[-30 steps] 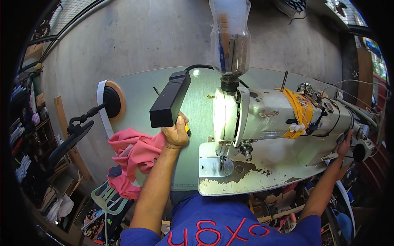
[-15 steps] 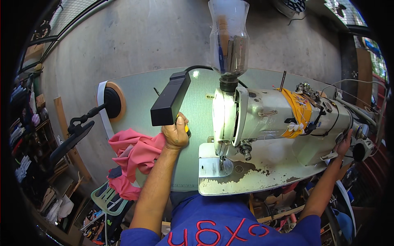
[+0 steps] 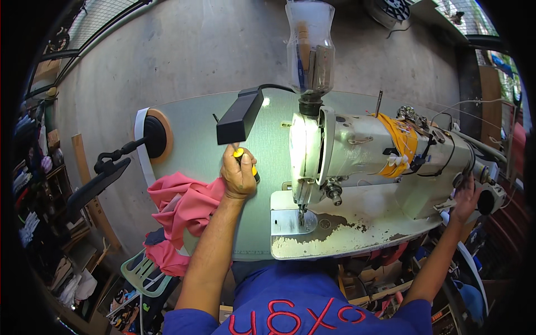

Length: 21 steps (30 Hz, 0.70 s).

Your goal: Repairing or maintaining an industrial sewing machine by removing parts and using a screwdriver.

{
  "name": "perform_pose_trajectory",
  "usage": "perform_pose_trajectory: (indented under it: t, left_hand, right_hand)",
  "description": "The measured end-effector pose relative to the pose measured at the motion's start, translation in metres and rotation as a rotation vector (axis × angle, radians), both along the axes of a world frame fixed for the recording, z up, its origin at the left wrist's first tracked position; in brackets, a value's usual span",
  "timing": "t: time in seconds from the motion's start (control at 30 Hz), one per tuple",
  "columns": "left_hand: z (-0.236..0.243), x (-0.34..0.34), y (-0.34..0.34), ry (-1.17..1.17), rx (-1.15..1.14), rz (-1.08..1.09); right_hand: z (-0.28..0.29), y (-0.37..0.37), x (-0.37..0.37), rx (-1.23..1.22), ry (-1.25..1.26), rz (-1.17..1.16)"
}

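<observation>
The right hand (image 3: 467, 200) has just loosened and opened out beside the end of the sewing machine (image 3: 346, 156), seemingly leaving it ungripped, while the left hand (image 3: 238, 177) stays clenched around a yellow-and-black tool (image 3: 239, 153) protruding past its thumb.

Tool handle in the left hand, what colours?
The handle is yellow and black, in the head view.

The scene is viewed from the wearer's head by the left one of two side-by-side cameras, aimed steeply down and forward. The blue shirt (image 3: 279, 290) is caught at the lower edge, the tabletop (image 3: 192, 131) and sewing machine (image 3: 357, 145) are framed close below, and straight edges are bent toward a round, black-cornered rim
</observation>
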State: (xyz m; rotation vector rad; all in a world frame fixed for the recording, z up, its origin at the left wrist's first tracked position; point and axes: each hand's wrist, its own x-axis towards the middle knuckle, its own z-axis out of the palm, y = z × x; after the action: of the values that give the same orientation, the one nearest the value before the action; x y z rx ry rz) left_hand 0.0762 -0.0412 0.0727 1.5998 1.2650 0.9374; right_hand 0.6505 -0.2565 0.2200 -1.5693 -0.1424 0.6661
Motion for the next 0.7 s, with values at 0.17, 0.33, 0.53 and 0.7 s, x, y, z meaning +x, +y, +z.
perform_pose_trajectory:
  t: [0.17, 0.33, 0.53, 0.7]
  left_hand:
    - [-0.004, 0.004, 0.006, -0.002, 0.029, -0.002]
    - [0.006, 0.001, 0.008, -0.029, 0.056, 0.020]
    - [0.008, -0.008, -0.002, -0.130, -0.109, 0.043]
    - [0.062, -0.033, -0.061, -0.402, -0.317, -0.048]
  right_hand:
    - [0.026, -0.054, -0.047, -0.170, -0.398, 0.161]
    - [0.066, -0.069, -0.210, -0.167, -0.690, 0.494]
    - [0.067, -0.084, -0.384, -0.387, -0.322, 0.921]
    - [0.031, -0.096, -0.446, -0.417, -0.042, 0.943]
